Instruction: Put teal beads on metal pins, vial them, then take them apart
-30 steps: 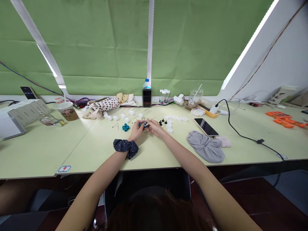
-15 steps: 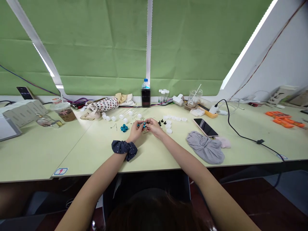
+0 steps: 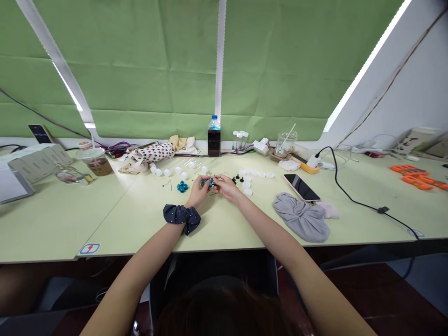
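Both hands meet over the middle of the table around a small shiny blue part (image 3: 211,182), mostly covered by fingers. My left hand (image 3: 198,191), with a dark dotted scrunchie (image 3: 181,216) on its wrist, pinches it from the left. On the right side, my right hand (image 3: 226,187) has its fingertips closed at the same part. Left of the hands lies a cluster of shiny blue pieces (image 3: 182,186). Several small black parts (image 3: 238,178) and white round caps (image 3: 248,192) are just right of the fingers. A thin bent wire (image 3: 170,185) rests farther left.
A bottle with a blue cap (image 3: 214,123) and several capped clear vials (image 3: 240,139) stand at the back. A phone (image 3: 301,187) and grey cloth headband (image 3: 301,217) lie right, with a black cable (image 3: 353,198) beyond. A drink cup (image 3: 98,162) stands left; orange tools (image 3: 416,176) lie far right.
The view has shifted slightly, so the table items appear a little farther right. Both hands stay together on the blue part, with only slight finger movement.
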Action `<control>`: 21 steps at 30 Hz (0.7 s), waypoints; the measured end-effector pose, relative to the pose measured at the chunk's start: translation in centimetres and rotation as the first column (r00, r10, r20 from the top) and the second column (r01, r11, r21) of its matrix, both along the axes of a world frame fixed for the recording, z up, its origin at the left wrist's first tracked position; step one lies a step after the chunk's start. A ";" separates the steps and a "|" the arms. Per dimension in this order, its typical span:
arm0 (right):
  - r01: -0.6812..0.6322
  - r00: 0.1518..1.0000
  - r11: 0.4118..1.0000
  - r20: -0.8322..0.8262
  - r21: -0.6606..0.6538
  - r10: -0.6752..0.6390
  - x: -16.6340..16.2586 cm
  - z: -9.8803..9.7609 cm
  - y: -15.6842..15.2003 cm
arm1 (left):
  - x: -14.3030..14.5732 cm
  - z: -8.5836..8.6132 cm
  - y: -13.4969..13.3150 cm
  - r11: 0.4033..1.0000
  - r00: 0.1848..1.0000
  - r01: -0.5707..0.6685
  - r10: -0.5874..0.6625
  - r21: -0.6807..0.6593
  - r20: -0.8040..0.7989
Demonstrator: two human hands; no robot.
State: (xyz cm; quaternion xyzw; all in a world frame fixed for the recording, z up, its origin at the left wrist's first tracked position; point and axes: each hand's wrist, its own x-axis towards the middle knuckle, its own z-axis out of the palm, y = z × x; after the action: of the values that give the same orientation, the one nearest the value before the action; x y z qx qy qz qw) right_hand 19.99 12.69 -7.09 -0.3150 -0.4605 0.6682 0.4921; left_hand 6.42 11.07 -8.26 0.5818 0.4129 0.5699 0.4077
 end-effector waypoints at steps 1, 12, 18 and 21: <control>0.008 1.000 0.999 0.028 0.037 -0.010 -0.1 0.0 -0.1 | 0.0 0.1 -0.1 1.000 1.000 0.000 0.000 0.001 -0.003; 0.030 0.997 0.999 0.074 0.018 -0.031 -0.2 -0.3 0.2 | -0.1 0.1 0.0 1.000 0.999 -0.006 0.006 -0.009 -0.045; 0.012 0.999 0.997 0.044 0.077 -0.015 0.1 0.2 -0.1 | -0.1 0.1 0.0 1.000 0.998 -0.010 0.011 0.020 -0.063; 0.011 1.000 1.000 0.021 0.018 -0.011 0.0 0.2 -0.1 | -0.1 0.1 -0.1 0.999 0.995 -0.018 0.021 0.033 -0.102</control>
State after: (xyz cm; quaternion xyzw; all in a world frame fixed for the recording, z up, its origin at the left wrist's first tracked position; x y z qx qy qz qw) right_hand 20.03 12.58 -6.86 -0.3202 -0.4698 0.6580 0.4938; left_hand 6.33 11.01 -8.17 0.6127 0.4297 0.5499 0.3709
